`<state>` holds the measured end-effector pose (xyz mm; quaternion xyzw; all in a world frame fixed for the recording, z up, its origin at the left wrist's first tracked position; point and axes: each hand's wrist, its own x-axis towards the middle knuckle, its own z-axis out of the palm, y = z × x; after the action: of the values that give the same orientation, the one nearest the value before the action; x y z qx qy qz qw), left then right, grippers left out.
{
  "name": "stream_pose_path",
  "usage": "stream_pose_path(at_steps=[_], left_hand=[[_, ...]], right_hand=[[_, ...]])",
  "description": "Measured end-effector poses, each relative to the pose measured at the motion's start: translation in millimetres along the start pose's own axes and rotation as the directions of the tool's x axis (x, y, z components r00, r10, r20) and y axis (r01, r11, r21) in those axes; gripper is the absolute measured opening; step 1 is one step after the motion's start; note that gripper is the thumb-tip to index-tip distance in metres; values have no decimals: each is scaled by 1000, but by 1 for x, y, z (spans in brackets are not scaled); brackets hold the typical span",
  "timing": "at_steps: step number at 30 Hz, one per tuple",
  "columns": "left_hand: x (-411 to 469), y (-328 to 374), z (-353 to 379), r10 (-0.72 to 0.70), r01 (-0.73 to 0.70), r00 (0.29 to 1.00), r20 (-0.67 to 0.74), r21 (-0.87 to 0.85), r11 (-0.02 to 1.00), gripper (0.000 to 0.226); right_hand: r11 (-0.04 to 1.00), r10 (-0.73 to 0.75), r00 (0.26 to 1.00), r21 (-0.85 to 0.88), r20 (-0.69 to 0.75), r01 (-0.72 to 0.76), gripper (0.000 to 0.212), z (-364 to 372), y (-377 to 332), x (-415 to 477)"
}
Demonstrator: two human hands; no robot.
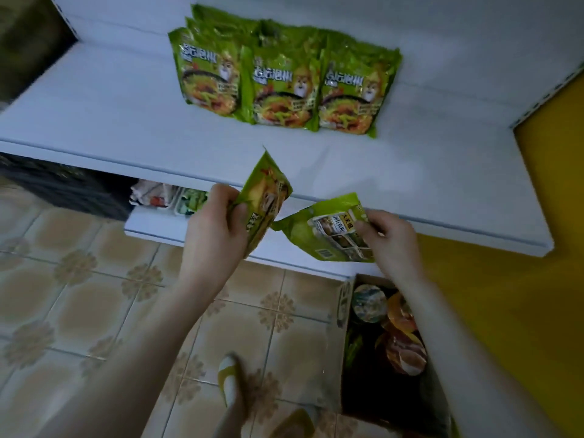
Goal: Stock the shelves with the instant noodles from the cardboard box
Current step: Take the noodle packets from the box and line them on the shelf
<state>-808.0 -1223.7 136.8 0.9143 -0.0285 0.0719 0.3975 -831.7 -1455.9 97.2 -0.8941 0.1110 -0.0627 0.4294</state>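
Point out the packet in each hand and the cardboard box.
Left-hand packet [268, 189], head view: upper printed face.
Right-hand packet [300, 238], head view: green back panel.
Cardboard box [343, 303], head view: left wall.

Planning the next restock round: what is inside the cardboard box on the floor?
The cardboard box holds round-lidded cup noodles near its far end and something green along its left wall. The right arm and shadow hide the rest.
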Motion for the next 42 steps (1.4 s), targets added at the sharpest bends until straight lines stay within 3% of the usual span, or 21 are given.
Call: stream_pose_path(at_steps=[10, 20, 24, 29, 33, 36, 42], left_hand=[[78, -59, -76, -117, 117, 986, -121, -6, 993, 12], [119, -70, -73, -312, 291, 927, -208, -125, 949, 18], [122, -71, -67, -393, 362, 881, -264, -161, 918, 17], [114, -74, -58, -396, 378, 866, -303, -119, 918, 17], [105, -77, -53, -408, 395, 855, -319, -107, 912, 16], [102, -80, -50, -412, 401, 854, -319, -104, 910, 16], [100, -84, -44, -427, 413, 844, -324, -114, 904, 15]], right_hand=[[996, -82, 995, -37, -50, 80, 13, 64, -88, 84], [963, -229, 963, -177, -141, 204, 23, 87, -110, 159], [926, -294, 954, -265, -56, 269, 14, 114, -104, 168], [758, -567, 821, -347, 68, 552, 15, 145, -103, 152], [708, -497, 828, -430, 261, 560, 20, 164, -87, 141], [659, -458, 828, -502, 322, 560, 30, 173, -75, 139], [725, -404, 824, -410, 397, 553, 25, 177, -58, 135]])
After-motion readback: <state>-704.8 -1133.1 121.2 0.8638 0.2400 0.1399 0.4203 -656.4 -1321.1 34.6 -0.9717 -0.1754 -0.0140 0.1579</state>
